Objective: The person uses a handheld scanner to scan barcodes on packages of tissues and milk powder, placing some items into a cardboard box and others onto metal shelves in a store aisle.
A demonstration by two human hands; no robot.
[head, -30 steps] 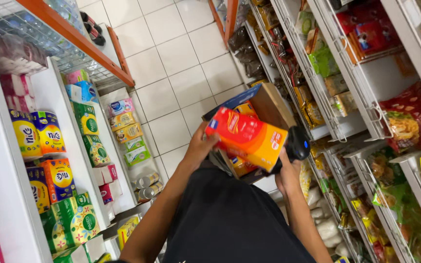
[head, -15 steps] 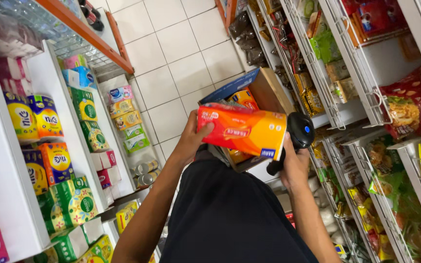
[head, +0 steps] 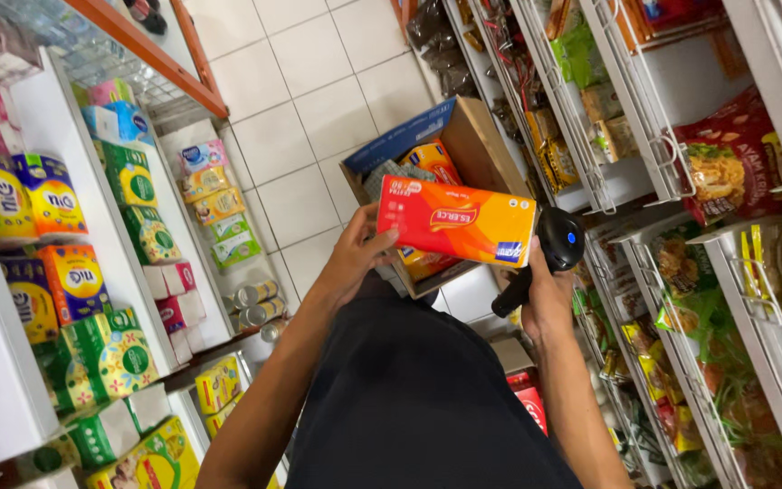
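My left hand (head: 353,256) grips one end of a long red-and-orange packet (head: 456,221), held level in front of me. My right hand (head: 545,294) holds a black handheld scanner (head: 549,254) whose head sits right at the packet's other end. Just beyond the packet an open cardboard box (head: 477,149) stands on the floor, with several similar packets (head: 428,163) inside. My dark shirt fills the lower middle of the view.
I stand in a narrow shop aisle with a white tiled floor (head: 300,109). White shelves (head: 92,217) on the left carry boxes, cartons and cans. Wire racks (head: 644,145) on the right hold bagged snacks. A small red box (head: 527,398) lies by my feet.
The packet has turned from tilted to nearly level and come lower and closer. The scanner has moved up against its right end. The box behind now shows more.
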